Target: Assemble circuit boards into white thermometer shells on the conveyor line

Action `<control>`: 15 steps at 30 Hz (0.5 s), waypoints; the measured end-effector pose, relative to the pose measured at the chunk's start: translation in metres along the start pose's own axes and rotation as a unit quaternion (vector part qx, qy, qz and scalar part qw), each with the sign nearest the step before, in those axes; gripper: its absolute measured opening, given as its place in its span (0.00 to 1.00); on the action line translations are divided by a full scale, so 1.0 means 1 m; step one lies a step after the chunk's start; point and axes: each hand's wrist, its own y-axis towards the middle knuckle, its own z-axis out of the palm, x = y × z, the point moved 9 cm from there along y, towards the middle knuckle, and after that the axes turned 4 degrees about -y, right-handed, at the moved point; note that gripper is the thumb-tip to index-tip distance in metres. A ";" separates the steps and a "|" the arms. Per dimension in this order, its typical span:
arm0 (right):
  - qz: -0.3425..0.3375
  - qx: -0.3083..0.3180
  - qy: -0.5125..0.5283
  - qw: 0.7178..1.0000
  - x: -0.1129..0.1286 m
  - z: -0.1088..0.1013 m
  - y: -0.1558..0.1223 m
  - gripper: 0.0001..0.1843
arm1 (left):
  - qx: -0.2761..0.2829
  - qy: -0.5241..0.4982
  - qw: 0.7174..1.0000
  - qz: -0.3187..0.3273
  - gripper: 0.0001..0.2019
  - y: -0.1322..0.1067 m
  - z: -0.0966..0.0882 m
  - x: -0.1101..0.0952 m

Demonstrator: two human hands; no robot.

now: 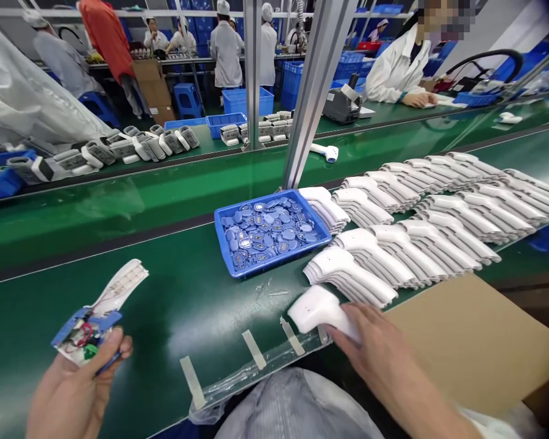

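Observation:
My left hand (80,384) pinches a half-shell assembly (89,332) with blue parts, red wires and a green component inside; its white handle (121,286) points up and away to the right. In my right hand (370,341) is a white plastic gun-shaped housing shell (318,310), its wide head toward the left and its handle between thumb and fingers. That shell is just in front of the nearest stack of white shells (348,268). Beyond it, a blue tray (238,271) holds many small blue oval parts (269,228).
Rows of nested white shells (439,225) run off to the right. Tape strips (255,349) stick to the near bench edge, beside a cardboard sheet (480,335). A metal post (318,85) rises behind the tray. Across the line, a person in white (398,67) works near a black machine (343,103).

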 end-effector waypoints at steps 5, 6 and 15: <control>0.046 0.019 -0.031 0.998 0.017 0.036 -0.008 0.23 | 0.022 0.007 0.998 -0.066 0.37 -0.034 0.025 0.016; 0.048 0.018 -0.030 0.998 0.017 0.034 -0.007 0.23 | 0.022 0.003 0.997 -0.070 0.38 -0.039 0.029 0.017; 0.076 -0.027 -0.043 0.996 -0.035 -0.035 0.019 0.32 | 0.072 0.041 0.994 -0.066 0.35 -0.045 0.030 0.028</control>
